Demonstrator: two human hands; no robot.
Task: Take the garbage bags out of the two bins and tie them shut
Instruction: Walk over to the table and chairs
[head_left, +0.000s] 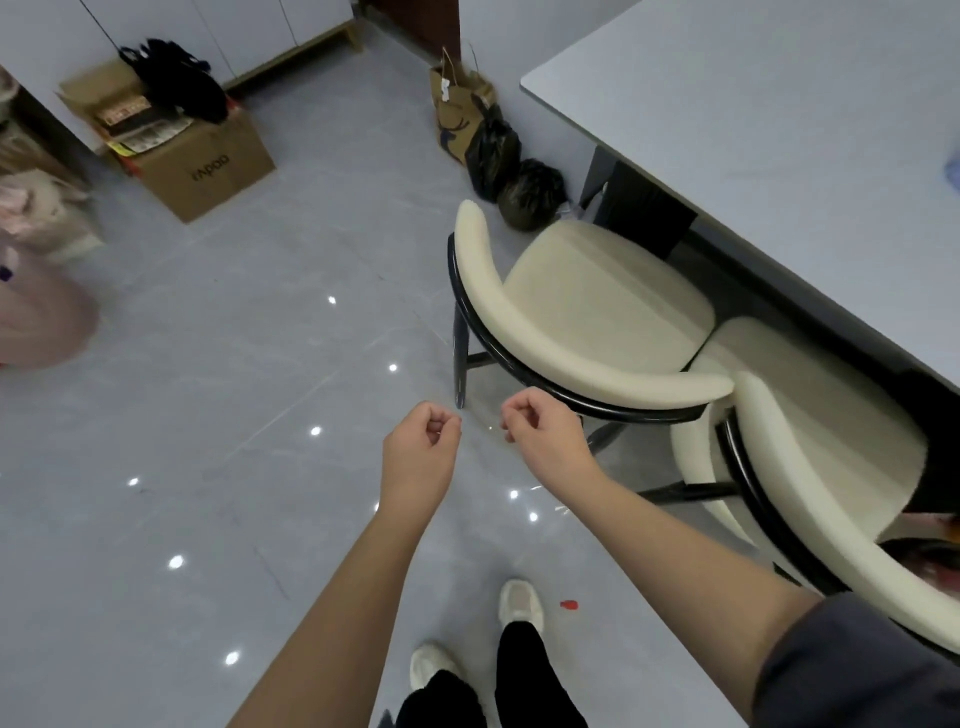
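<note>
Garbage bags (506, 171): two, black, glossy, crumpled.
Taller bag (491, 150) stands upright; rounder bag (531, 195) touches it on the side nearer the right hand (540, 431). Both lie well ahead of that hand.

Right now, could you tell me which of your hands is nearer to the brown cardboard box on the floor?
Left. The left hand is down-right of the brown cardboard box; the right hand is farther right, by the cream padded chair.
</note>
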